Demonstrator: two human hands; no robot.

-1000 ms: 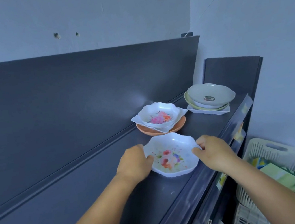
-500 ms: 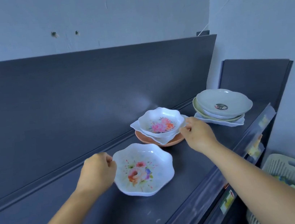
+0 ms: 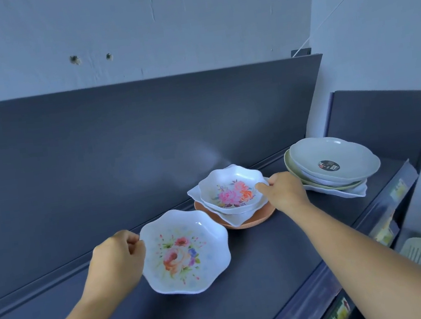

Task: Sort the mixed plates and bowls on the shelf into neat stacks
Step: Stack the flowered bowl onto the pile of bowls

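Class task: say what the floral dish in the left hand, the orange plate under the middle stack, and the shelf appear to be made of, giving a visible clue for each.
Floral dish: probably melamine or glazed ceramic; glossy white, thin wavy rim, printed flowers.
Orange plate: likely plastic; matte, uniform colour, no glaze shine.
Shelf: seemingly painted metal or laminate; dark, smooth, soft sheen.

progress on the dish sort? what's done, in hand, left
Done: nothing looks neatly stacked yet. In hand: left hand grips the rim of a lone floral bowl on the shelf; right hand has a grip on the pink-flowered bowl topping the middle pile. Left: that pile's white dish and orange plate, plus the mixed far stack.
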